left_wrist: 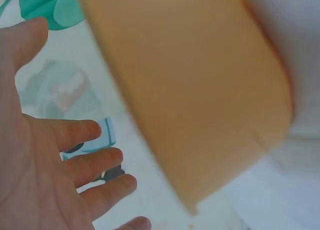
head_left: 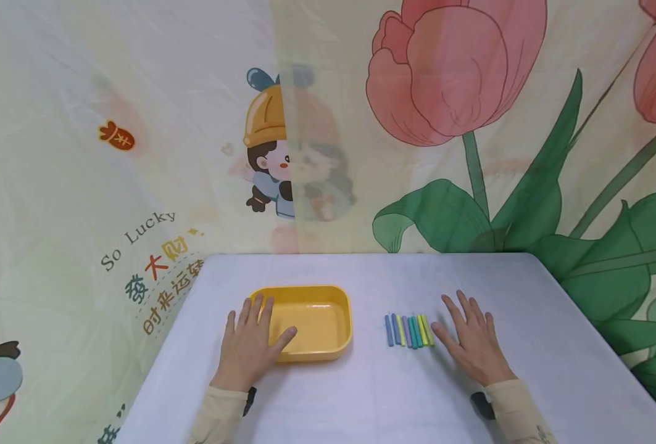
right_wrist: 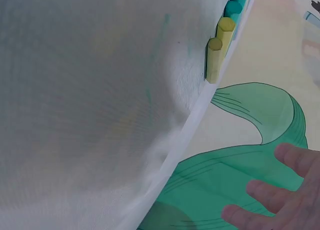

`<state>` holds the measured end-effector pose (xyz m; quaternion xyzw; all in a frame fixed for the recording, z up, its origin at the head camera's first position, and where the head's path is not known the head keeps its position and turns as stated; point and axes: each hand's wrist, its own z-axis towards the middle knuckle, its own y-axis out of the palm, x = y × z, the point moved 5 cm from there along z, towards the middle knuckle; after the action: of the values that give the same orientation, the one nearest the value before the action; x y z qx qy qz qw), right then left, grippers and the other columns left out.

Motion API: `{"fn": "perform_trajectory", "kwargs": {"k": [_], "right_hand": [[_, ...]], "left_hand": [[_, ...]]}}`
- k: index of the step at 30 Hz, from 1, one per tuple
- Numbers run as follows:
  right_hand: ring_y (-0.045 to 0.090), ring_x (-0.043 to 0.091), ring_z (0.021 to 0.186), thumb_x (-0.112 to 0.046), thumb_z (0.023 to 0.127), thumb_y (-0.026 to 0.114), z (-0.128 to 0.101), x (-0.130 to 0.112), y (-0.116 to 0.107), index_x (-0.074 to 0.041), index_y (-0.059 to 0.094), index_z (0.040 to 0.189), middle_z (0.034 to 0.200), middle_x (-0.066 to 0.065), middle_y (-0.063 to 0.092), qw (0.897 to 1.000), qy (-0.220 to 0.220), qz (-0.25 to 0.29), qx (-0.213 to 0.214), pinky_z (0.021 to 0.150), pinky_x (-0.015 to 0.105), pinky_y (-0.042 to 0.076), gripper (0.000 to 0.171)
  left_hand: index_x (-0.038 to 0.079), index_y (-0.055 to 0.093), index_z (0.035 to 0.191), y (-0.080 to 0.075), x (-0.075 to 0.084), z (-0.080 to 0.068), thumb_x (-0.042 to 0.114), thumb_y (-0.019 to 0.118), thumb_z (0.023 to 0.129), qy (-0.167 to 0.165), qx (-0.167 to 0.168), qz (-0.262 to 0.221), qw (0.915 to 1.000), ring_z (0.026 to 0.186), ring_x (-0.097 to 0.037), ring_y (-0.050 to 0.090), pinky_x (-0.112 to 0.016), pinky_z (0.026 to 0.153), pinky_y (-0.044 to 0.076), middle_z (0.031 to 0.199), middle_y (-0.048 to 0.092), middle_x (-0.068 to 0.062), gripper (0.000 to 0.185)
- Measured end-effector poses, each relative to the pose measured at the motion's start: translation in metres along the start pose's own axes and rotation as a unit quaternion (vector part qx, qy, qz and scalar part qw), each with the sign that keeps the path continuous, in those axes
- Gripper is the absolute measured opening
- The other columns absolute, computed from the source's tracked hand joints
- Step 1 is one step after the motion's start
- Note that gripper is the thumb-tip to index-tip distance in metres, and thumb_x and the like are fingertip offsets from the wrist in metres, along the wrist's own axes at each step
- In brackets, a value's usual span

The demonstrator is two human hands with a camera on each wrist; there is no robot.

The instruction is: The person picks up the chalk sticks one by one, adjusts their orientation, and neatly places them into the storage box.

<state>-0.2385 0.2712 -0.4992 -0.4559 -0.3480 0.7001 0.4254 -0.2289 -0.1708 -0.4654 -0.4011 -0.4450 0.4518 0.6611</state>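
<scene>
Yellow tray (head_left: pixel 311 320) is sitting left of centre on the surface (head_left: pixel 361 394), nothing lying in it that the head view is showing. Your left hand (head_left: pixel 250 345) is lying flat against its near-left corner, fingers (head_left: pixel 261 311) straight and slightly spread, reaching over the left rim, thumb resting on the near rim. In the left wrist view the tray's outer wall (left_wrist: pixel 200 89) is filling the frame and your fingers (left_wrist: pixel 95 165) are showing straight and apart, gripping nothing.

Row of chalk sticks (head_left: pixel 408 330) is lying right of the tray, well apart from it, sticks side by side: blue, yellow, purple, teal, yellow-green. Your right hand (head_left: pixel 472 342) is resting palm-down just beside the row's right end, fingers (head_left: pixel 463 308) spread flat; I cannot tell whether the thumb is touching the last stick. Right wrist view is catching only the yellow-green stick ends (right_wrist: pixel 216 57).

Bare cloth is lying open in front of both hands toward the near edge, and right of your right hand out to the right edge. The far edge is running behind the tray, against the printed curtain (head_left: pixel 139 154).
</scene>
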Motion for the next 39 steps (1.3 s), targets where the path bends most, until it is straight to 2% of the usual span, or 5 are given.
{"fn": "perform_trajectory", "kwargs": {"k": [8,17,23,30,39], "right_hand": [[0.022,0.058,0.142,-0.053,0.101,0.054,-0.001,0.002,0.000,-0.007,0.037,0.156,0.159,0.031,0.026,1.000,0.003,0.006,-0.006,0.107,0.081,0.016,0.074],[0.025,0.056,0.141,-0.050,0.102,0.054,-0.001,0.004,-0.004,-0.004,0.037,0.155,0.157,0.031,0.029,1.000,-0.002,0.011,-0.005,0.106,0.078,0.020,0.073],[0.037,0.051,0.135,-0.043,0.103,0.056,0.000,0.003,-0.008,0.003,0.041,0.151,0.150,0.033,0.039,0.999,-0.020,0.011,0.023,0.103,0.070,0.032,0.068],[0.034,0.052,0.138,-0.048,0.104,0.053,0.000,0.007,-0.008,0.003,0.038,0.153,0.154,0.032,0.036,0.998,0.021,0.057,-0.015,0.110,0.069,0.028,0.073],[0.034,0.050,0.139,-0.056,0.104,0.047,0.002,0.004,-0.009,0.001,0.038,0.153,0.154,0.029,0.037,0.992,0.060,0.102,-0.048,0.108,0.070,0.033,0.077]], "left_hand": [[0.001,0.032,0.158,-0.015,-0.019,0.000,0.074,0.049,0.093,-0.011,-0.014,-0.025,0.9995,0.148,-0.043,0.027,-0.065,0.118,0.016,0.162,0.030,-0.021,0.099],[-0.009,0.021,0.157,-0.003,-0.049,-0.014,0.082,0.052,0.086,-0.064,-0.054,-0.028,0.9960,0.147,-0.045,0.029,-0.069,0.116,0.020,0.161,0.026,-0.029,0.120],[-0.011,0.016,0.157,0.004,-0.053,-0.015,0.082,0.054,0.084,-0.073,-0.071,-0.035,0.9942,0.147,-0.046,0.028,-0.070,0.114,0.022,0.162,0.022,-0.030,0.124],[-0.010,0.018,0.157,0.010,-0.052,-0.012,0.081,0.054,0.085,-0.065,-0.072,-0.038,0.9946,0.144,-0.045,0.034,-0.070,0.111,0.028,0.161,0.026,-0.029,0.122],[-0.008,0.017,0.158,0.013,-0.051,-0.013,0.084,0.054,0.082,-0.077,-0.082,-0.046,0.9926,0.141,-0.046,0.039,-0.065,0.108,0.037,0.161,0.026,-0.029,0.126]]}}
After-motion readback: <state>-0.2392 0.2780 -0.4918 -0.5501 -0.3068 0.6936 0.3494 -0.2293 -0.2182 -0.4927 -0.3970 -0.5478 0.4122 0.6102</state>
